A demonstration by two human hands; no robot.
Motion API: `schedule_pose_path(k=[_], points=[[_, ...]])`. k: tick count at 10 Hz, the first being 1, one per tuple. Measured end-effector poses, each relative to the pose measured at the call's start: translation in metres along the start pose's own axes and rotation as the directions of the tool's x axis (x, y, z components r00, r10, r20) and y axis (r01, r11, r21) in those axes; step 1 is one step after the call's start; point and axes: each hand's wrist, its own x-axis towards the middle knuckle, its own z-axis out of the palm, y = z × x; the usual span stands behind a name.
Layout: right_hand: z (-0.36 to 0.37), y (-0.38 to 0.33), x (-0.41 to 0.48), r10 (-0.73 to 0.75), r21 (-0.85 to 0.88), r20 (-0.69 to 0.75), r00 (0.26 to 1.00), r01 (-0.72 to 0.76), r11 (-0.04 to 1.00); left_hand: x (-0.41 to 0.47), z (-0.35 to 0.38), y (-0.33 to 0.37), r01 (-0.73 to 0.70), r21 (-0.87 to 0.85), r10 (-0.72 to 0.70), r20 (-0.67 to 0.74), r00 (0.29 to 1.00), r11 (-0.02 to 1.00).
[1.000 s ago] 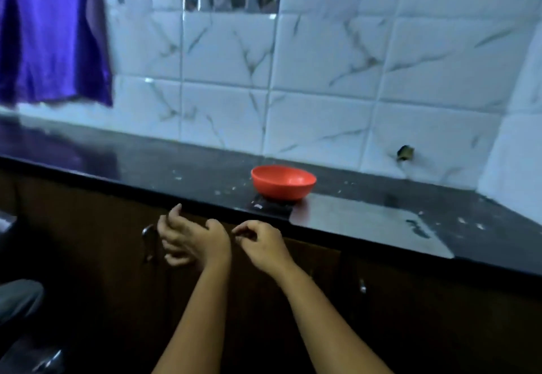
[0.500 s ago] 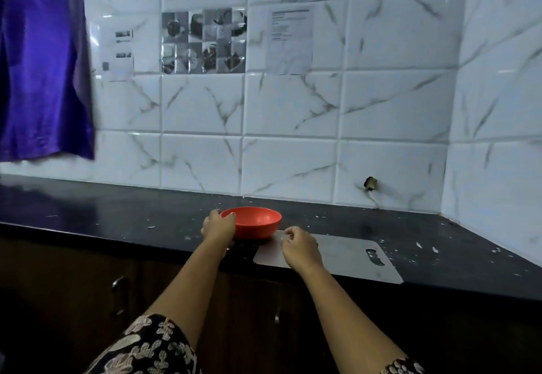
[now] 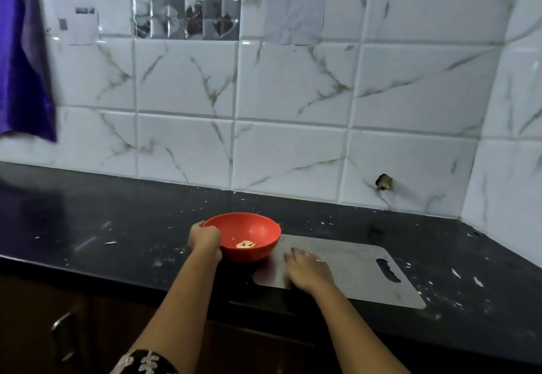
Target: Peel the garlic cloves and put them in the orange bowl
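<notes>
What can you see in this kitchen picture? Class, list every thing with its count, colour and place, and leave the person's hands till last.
orange bowl: one, orange-red, at the cutting board's left end
garlic cloves: a few, pale, in the bowl's bottom
cutting board: one, grey, flat on the countertop
countertop: one, black, along the wall, flecked with white scraps
wall tiles: many, white with grey veins, behind the countertop
printed sheets: three, white and grey, stuck high on the tiles
curtain: one, purple, top left
cabinet handle: one, metal, lower left
left hand: grips the bowl's left rim
right hand: lies flat on the cutting board
</notes>
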Motion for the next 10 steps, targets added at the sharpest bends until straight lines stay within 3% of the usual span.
schedule_pose_path(k=[1, 2, 3, 4, 6, 7, 8, 9, 10], points=[[-0.006, -0.014, 0.012, 0.020, 0.595, 0.040, 0.999, -0.040, 0.803, 0.010, 0.007, 0.000, 0.027, -0.041, -0.029, -0.043, 0.999, 0.999], [-0.009, -0.028, 0.018, -0.010, 0.808, 0.140, 0.990, -0.108, 0.579, 0.008, 0.016, 0.005, 0.047, -0.085, -0.048, -0.009, 0.999, 0.995], [-0.013, -0.028, 0.027, 0.094, 0.902, 0.202, 0.975, -0.223, 0.369, -0.010, 0.025, 0.015, 0.045, -0.097, -0.044, 0.005, 0.999, 0.994], [-0.021, -0.011, 0.025, 0.255, 0.918, 0.177, 0.951, -0.253, 0.305, -0.036, 0.038, 0.012, 0.087, -0.057, -0.082, 0.084, 0.993, 0.995], [-0.033, 0.056, 0.017, 0.448, 0.861, 0.164, 0.879, -0.349, 0.370, -0.098, 0.050, -0.004, 0.214, -0.014, -0.196, 0.348, 0.917, 0.977], [-0.055, 0.054, -0.009, 0.500, 0.867, 0.216, 0.839, -0.400, 0.298, -0.117, 0.054, -0.001, 0.244, 0.019, -0.223, 0.478, 0.850, 0.970], [-0.068, 0.049, -0.029, 0.523, 0.884, 0.222, 0.823, -0.397, 0.248, -0.122, 0.056, 0.004, 0.248, 0.129, -0.278, 0.515, 0.811, 0.960], [-0.070, 0.050, -0.033, 0.532, 0.875, 0.222, 0.817, -0.408, 0.261, -0.125, 0.053, 0.002, 0.265, 0.211, -0.337, 0.519, 0.786, 0.941], [-0.071, 0.054, -0.033, 0.521, 0.803, 0.169, 0.836, -0.424, 0.420, -0.122, 0.055, -0.001, 0.118, 0.359, -0.296, 0.495, 0.817, 0.926]])
